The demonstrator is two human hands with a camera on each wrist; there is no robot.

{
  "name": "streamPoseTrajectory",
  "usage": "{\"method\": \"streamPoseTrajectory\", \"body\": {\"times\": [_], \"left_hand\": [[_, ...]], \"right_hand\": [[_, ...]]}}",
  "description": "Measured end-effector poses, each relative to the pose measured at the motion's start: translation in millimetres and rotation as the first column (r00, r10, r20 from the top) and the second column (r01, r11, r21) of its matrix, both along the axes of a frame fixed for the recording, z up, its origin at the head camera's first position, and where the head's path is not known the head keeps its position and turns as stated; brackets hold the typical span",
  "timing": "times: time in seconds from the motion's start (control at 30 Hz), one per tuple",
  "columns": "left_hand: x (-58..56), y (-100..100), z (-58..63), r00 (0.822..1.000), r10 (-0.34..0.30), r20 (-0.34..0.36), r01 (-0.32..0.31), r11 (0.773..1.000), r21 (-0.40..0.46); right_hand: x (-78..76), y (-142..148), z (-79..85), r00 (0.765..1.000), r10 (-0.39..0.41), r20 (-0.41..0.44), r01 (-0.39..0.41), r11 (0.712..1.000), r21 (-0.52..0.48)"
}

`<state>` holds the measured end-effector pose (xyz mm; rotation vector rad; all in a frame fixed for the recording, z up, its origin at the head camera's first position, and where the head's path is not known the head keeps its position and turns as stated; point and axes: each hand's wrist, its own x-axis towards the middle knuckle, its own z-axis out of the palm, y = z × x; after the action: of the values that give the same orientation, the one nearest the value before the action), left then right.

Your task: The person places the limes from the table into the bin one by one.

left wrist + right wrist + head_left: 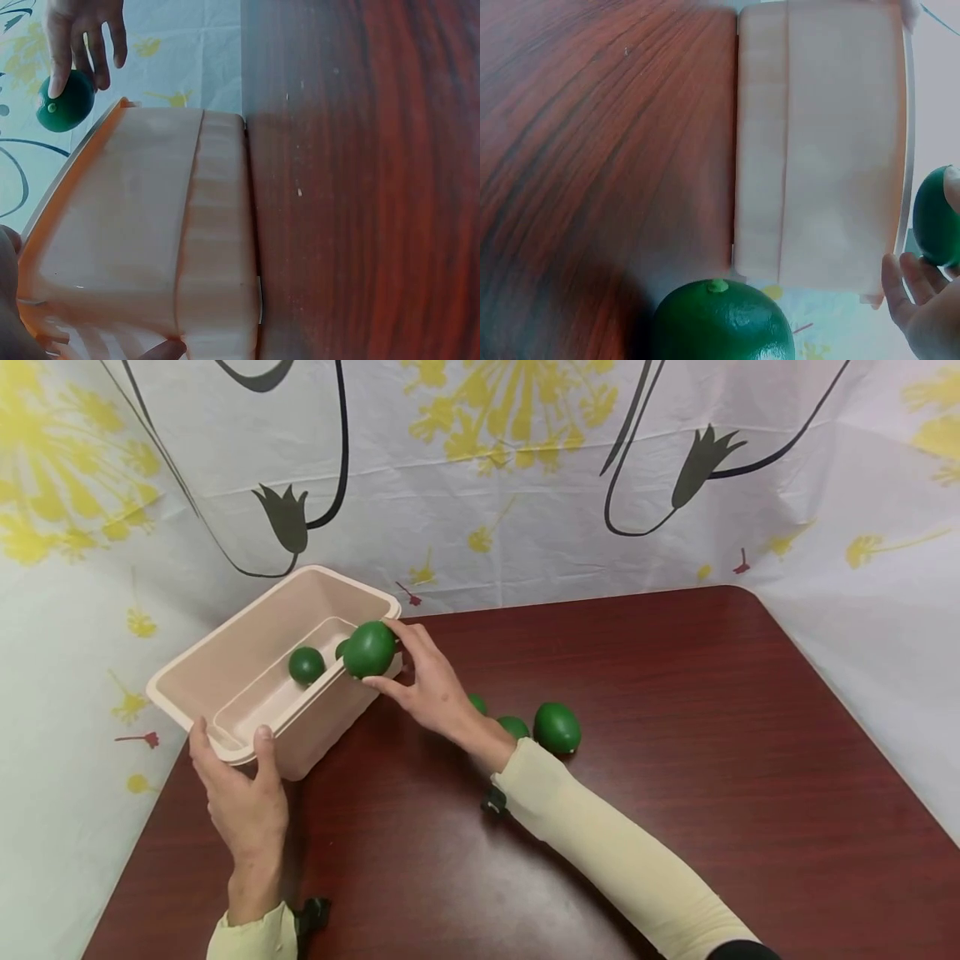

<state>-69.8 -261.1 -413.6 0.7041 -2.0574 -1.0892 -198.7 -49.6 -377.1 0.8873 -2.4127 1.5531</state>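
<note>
A smooth green lime (370, 649) is pinched between the thumb and fingers of my right hand (431, 685), raised over the near long rim of a beige plastic bin (330, 722). The same lime (66, 101) shows above the bin's edge in the left wrist view. My left hand (246, 806) grips the bin's near left corner, thumb and fingers spread around the rim. Inside the bin lies one lime (306, 666); part of another green one (341, 649) peeks out behind the held lime.
Three more limes, one in full sight (557, 727), lie on the dark red wooden table (675, 760) beyond my right forearm, which partly covers the other two. A patterned white cloth (510, 552) hangs along the table's back and left edges.
</note>
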Motion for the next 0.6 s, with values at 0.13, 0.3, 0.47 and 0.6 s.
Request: {"method": "streamPoseTrajectory", "body": {"times": [0.13, 0.3, 0.47, 0.6], "left_hand": [[-0.1, -0.1, 0.4, 1.000, -0.005, 0.003, 0.005, 1.000, 0.003], [1.2, 0.8, 0.1, 1.000, 0.001, 0.008, -0.001, 1.000, 0.009], [1.6, 0.3, -0.2, 1.000, 0.005, 0.004, -0.005, 1.000, -0.001], [0.0, -0.2, -0.2, 1.000, 0.009, -0.005, -0.009, 1.000, -0.003]], "right_hand": [[0.2, -3.6, -0.8, 1.000, -0.004, -0.004, 0.004, 1.000, 0.004], [1.6, -7.0, -2.5, 1.000, 0.008, 0.004, -0.008, 1.000, -0.004], [2.5, -10.4, -1.3, 1.000, 0.019, -0.008, -0.019, 0.999, -0.027], [1.3, -12.8, 0.8, 1.000, 0.018, -0.014, -0.018, 1.000, -0.012]]}}
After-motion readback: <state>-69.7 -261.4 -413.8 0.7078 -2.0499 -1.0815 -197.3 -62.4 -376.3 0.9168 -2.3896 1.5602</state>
